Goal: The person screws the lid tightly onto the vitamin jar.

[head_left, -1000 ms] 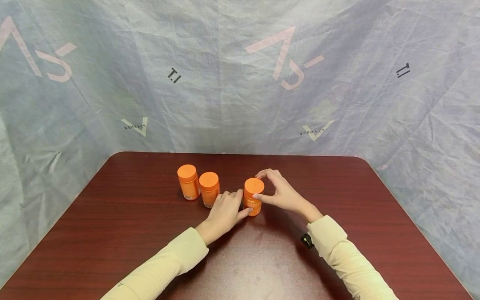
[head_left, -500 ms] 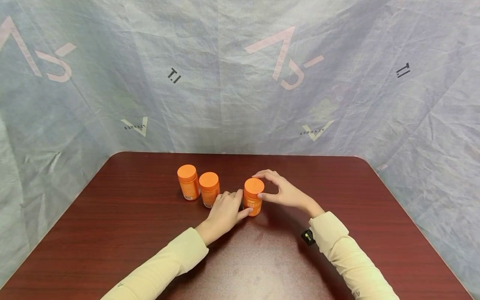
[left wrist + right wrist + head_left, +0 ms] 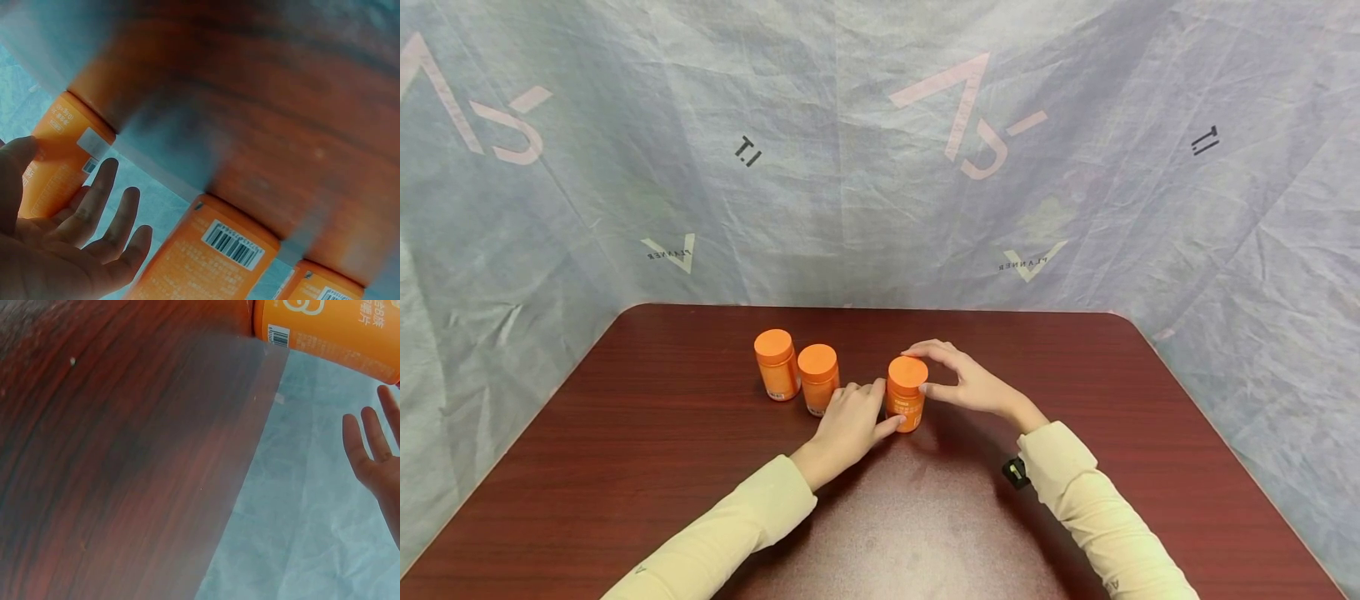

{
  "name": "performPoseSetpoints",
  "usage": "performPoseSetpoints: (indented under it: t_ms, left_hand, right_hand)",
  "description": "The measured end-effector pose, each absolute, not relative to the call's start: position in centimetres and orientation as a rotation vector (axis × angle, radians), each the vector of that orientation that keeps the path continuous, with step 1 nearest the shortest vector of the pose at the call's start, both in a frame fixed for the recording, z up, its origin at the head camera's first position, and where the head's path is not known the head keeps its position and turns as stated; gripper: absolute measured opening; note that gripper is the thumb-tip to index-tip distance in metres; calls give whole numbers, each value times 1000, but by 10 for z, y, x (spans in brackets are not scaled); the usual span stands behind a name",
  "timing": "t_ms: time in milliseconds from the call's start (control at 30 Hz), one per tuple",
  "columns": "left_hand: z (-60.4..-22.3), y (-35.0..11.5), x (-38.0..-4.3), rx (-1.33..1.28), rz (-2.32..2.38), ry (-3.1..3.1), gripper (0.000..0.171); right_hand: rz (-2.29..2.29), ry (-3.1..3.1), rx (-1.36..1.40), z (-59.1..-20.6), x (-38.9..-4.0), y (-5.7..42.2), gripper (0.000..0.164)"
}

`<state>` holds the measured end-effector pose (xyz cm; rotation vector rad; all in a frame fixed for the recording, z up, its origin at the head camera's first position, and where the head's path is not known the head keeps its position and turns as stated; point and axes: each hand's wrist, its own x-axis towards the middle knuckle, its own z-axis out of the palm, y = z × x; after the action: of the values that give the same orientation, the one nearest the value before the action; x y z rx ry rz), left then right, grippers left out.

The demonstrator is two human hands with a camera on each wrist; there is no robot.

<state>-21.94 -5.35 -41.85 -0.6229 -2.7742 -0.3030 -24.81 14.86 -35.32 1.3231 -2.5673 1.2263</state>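
In the head view, an orange pill bottle (image 3: 905,410) stands upright right of centre on the table. My left hand (image 3: 847,427) grips its body low down, thumb across the front and the index finger at its left side. My right hand (image 3: 966,383) holds the bottle's orange lid (image 3: 907,372) by its rim, thumb at the right front and index finger at the back. The lid sits on the bottle. In the left wrist view, the thumb (image 3: 22,153) lies against the bottle, the outer fingers spread apart. The right wrist view shows the other fingers extended, off the bottle.
Two more orange pill bottles stand left of my left hand, one nearer (image 3: 818,379) and one farther left (image 3: 777,365), lids on. The dark red wooden table (image 3: 625,467) has its far edge against a grey printed cloth (image 3: 850,167).
My right thumb has slid right along the lid's front, and the index finger has shifted slightly left at the back. The left hand and all the bottles stay in place.
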Motion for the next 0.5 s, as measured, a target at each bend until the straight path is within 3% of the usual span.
performPoseSetpoints:
  t_ms: [500]
  left_hand:
    - [-417,-53,-220,-622,-293,-2793,51]
  right_hand:
    - [1177,-2551,1054,-388,-262,149,44]
